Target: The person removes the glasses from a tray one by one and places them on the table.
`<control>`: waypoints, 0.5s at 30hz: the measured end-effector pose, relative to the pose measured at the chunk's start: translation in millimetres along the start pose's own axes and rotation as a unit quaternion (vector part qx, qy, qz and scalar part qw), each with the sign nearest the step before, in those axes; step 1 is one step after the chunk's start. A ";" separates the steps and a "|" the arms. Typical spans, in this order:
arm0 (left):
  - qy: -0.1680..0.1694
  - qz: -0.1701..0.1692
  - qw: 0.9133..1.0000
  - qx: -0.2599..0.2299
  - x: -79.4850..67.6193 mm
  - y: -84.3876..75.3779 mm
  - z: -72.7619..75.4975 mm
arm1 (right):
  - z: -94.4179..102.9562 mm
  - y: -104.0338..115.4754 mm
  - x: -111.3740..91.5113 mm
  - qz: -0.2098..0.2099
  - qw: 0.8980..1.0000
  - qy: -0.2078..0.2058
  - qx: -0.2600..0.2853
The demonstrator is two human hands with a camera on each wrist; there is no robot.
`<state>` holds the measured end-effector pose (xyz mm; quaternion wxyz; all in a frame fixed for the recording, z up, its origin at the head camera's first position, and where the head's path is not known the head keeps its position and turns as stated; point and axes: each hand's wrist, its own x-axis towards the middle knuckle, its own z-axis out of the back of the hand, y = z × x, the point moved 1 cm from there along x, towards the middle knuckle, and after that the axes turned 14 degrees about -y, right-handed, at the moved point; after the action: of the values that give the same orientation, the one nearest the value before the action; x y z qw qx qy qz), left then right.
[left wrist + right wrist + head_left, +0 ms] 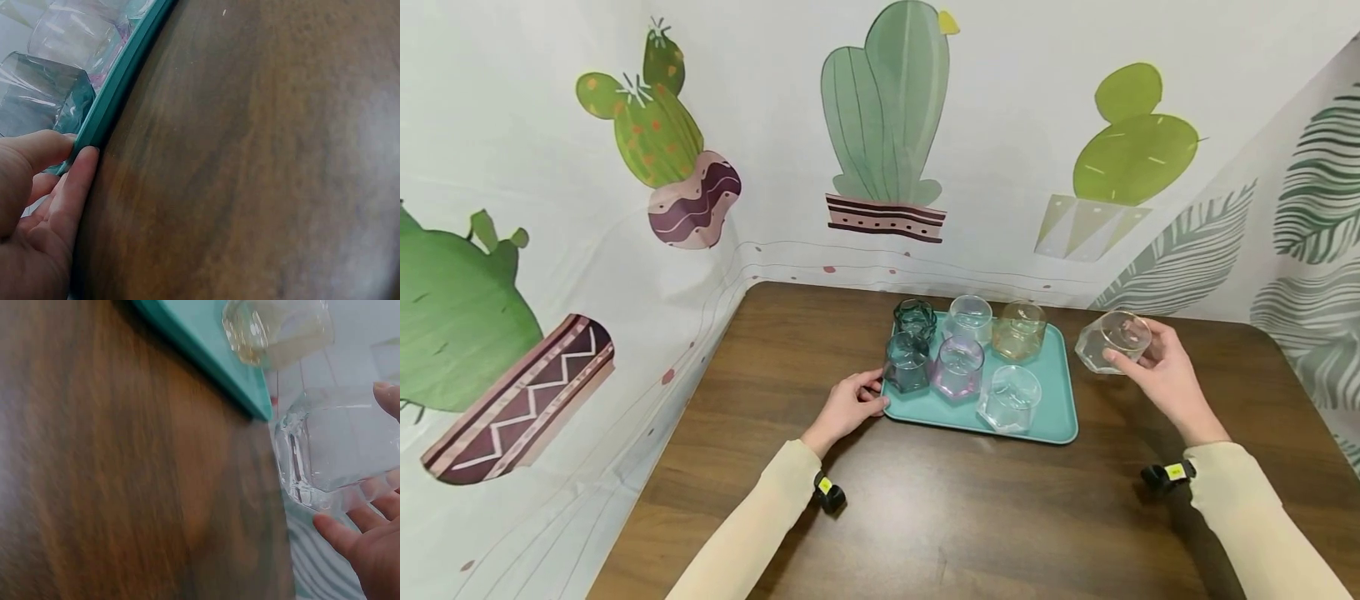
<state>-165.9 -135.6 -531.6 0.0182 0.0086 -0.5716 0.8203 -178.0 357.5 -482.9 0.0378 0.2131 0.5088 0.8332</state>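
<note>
A teal tray (940, 408) lies on the table with several glasses on it. My left hand (853, 402) pinches the tray's left edge near its front corner, thumb on top and fingers against the outer side in the left wrist view. Closest to that hand stands a dark grey-blue glass (907, 364), with a pink glass (958, 368) beside it. My right hand (1159, 367) holds a clear faceted glass (1101, 343), tilted, off the tray's right side. In the right wrist view the thumb and fingers grip this glass (344, 440) from opposite sides.
In the tray's back row are a dark green glass (914, 319), a clear glass (970, 318) and an amber glass (1019, 330). Another clear glass (1011, 400) stands at the front right. The wooden table (970, 508) meets a cactus-patterned wall cloth (1015, 150) behind.
</note>
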 end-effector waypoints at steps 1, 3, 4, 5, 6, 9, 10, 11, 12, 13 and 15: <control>0.000 -0.001 1.000 0.001 -0.1 -0.1 -0.1 | 1.1 -1.9 2.5 -0.006 1.000 -0.005 -0.003; 0.002 -0.004 1.000 0.005 -0.4 -0.6 -0.4 | 3.1 -5.8 6.7 -0.020 1.000 -0.012 -0.013; 0.002 -0.006 1.000 0.008 -0.6 -1.0 -0.5 | 3.9 -7.6 8.6 -0.027 0.999 -0.014 -0.016; 0.002 -0.007 1.000 0.009 -0.8 -1.1 -0.7 | 4.5 -9.3 10.4 -0.034 0.999 -0.016 -0.020; 0.002 -0.008 1.000 0.012 -1.0 -1.3 -0.8 | 4.8 -11.1 12.3 -0.039 0.999 -0.019 -0.024; 0.000 -0.010 1.000 0.016 -1.4 -2.5 -0.5 | 4.5 -15.1 18.3 -0.050 0.998 -0.014 -0.043; -0.001 -0.011 1.000 0.017 -1.3 -2.4 -0.4 | 3.6 -16.8 20.5 -0.053 0.997 -0.014 -0.047; -0.002 -0.011 1.000 0.016 -1.3 -2.3 -0.3 | 2.5 -18.6 22.7 -0.055 0.997 -0.013 -0.051; -0.002 -0.012 1.000 0.017 -1.3 -2.4 -0.1 | 1.2 -20.4 24.7 -0.057 0.997 -0.013 -0.054; -0.002 -0.011 1.000 0.017 -1.2 -2.5 0.0 | -0.2 -22.2 26.5 -0.060 0.996 -0.013 -0.056; -0.002 -0.011 1.000 0.017 -1.0 -2.3 0.0 | -3.6 -25.3 29.8 -0.066 0.996 -0.017 -0.053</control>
<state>-164.8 -134.9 -529.5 0.0261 0.0166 -0.5576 0.8295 -210.2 375.0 -496.7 0.1124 0.1911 0.4757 0.8512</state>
